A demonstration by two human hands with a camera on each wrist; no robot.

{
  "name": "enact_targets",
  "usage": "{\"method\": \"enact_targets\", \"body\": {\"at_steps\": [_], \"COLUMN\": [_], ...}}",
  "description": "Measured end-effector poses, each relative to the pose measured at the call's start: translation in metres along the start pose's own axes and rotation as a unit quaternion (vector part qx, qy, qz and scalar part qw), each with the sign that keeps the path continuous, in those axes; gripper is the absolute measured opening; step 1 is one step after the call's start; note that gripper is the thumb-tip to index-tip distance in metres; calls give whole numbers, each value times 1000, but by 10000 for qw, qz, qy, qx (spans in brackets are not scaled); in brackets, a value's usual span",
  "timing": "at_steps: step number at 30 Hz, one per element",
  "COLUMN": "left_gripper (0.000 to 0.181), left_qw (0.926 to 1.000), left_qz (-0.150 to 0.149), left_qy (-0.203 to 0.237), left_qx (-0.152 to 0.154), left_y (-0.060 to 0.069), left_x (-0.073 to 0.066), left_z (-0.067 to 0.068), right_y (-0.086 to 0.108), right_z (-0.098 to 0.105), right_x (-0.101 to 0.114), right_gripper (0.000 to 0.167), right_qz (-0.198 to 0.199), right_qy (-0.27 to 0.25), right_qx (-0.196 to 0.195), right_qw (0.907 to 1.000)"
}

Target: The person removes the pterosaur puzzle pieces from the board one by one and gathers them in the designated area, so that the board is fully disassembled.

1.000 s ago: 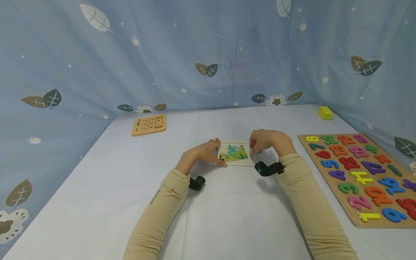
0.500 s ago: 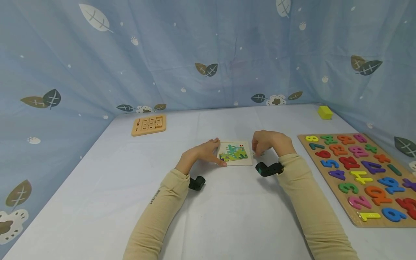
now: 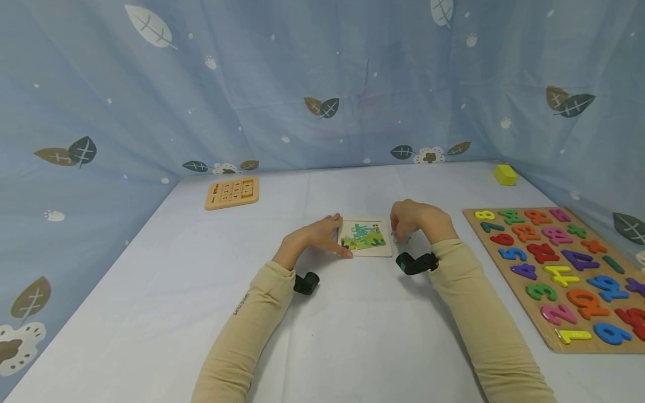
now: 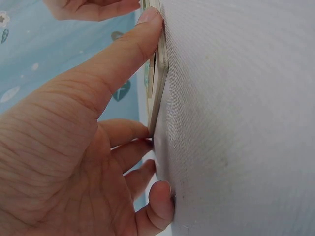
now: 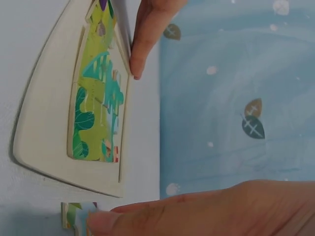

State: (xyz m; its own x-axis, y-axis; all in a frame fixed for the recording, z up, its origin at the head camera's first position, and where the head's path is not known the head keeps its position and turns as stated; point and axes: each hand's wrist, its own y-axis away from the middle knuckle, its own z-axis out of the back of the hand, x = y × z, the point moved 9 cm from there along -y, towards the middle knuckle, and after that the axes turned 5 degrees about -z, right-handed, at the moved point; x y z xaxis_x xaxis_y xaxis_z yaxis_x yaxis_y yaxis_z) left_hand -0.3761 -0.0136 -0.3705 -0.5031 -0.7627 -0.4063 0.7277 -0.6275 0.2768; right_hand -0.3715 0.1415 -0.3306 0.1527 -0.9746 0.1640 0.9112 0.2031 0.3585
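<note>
A small wooden jigsaw puzzle board (image 3: 364,254) with a green and teal picture lies mid-table. My left hand (image 3: 317,235) grips its left side, the thumb (image 4: 133,44) along the near edge and fingertips at the far corner. In the right wrist view the pieces in the puzzle board (image 5: 44,132) form a green scene with a teal figure. Just right of the board, my right hand (image 3: 410,218) points down with curled fingers and pinches a small puzzle piece (image 5: 71,216). The thumb hides part of this piece, which is at table level.
At the right lies a large wooden board (image 3: 534,336) of colourful numbers and signs. A yellow-green block (image 3: 505,174) sits at the back right. Toward the back left is a wooden number-tile board (image 3: 214,200). A blue patterned curtain (image 3: 322,73) hangs behind the table.
My right hand has moved slightly right, from the puzzle board's right edge to the table beside it, and the small piece is now partly visible there. The left hand and board keep their places.
</note>
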Motion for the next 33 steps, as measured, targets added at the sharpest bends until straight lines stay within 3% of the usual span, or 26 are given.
{"method": "enact_targets", "body": {"at_steps": [16, 27, 33], "left_gripper": [103, 103, 102], "left_qw": [10000, 10000, 10000], "left_qz": [22, 6, 28], "left_qy": [-11, -49, 13], "left_qx": [55, 61, 44], "left_y": [-2, -2, -1], "left_x": [1, 2, 1], "left_z": [0, 0, 0], "right_y": [-8, -12, -16], "right_z": [1, -3, -10], "right_x": [33, 60, 65], "right_gripper": [28, 32, 38], "right_qz": [799, 1259, 1159], "right_qy": [-121, 69, 102], "right_qx": [-294, -697, -649], "right_qw": [9963, 9896, 9911]}}
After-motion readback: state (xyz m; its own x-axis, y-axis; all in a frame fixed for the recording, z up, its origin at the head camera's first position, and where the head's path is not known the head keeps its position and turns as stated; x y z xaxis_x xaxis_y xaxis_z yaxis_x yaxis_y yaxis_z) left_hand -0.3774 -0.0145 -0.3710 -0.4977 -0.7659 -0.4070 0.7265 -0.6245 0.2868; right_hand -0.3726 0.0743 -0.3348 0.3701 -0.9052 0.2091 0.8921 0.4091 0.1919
